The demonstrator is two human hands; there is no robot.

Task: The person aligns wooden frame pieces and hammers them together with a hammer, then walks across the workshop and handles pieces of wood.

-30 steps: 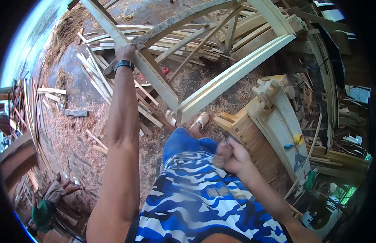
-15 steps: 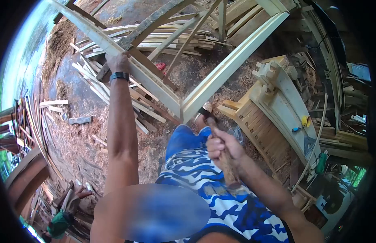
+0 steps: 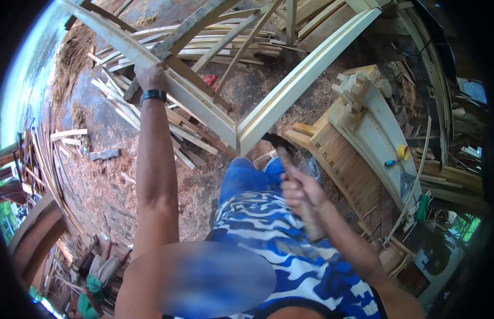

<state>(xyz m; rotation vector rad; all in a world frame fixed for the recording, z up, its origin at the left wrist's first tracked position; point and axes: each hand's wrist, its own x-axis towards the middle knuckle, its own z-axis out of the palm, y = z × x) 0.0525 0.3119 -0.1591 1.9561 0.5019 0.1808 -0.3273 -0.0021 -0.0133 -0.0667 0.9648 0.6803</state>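
Observation:
A wooden frame reaches toward me, its left rail [image 3: 196, 106] and right rail [image 3: 310, 77] meeting in a corner near my knees. My left hand [image 3: 151, 77], with a dark band at the wrist, is closed around the left rail well up from that corner. In my right hand [image 3: 303, 190] is the wooden handle of a hammer [image 3: 284, 154], held just right of the corner. The hammer's dark head lies close to the right rail's near end; whether they touch I cannot tell. Motion blurs the handle's lower end.
Wood strips [image 3: 188, 141] lie under and behind the frame on the shaving-covered floor. A wooden workbench [image 3: 345, 165] stands at right, bearing a yellow-and-blue tool [image 3: 397, 157]. A grey block [image 3: 105, 154] lies at left. Another person [image 3: 100, 274] is at lower left.
My right hand has moved slightly up and right with the hammer, its head now closer to the frame's corner. My left hand keeps its grip on the rail. The other person has shifted.

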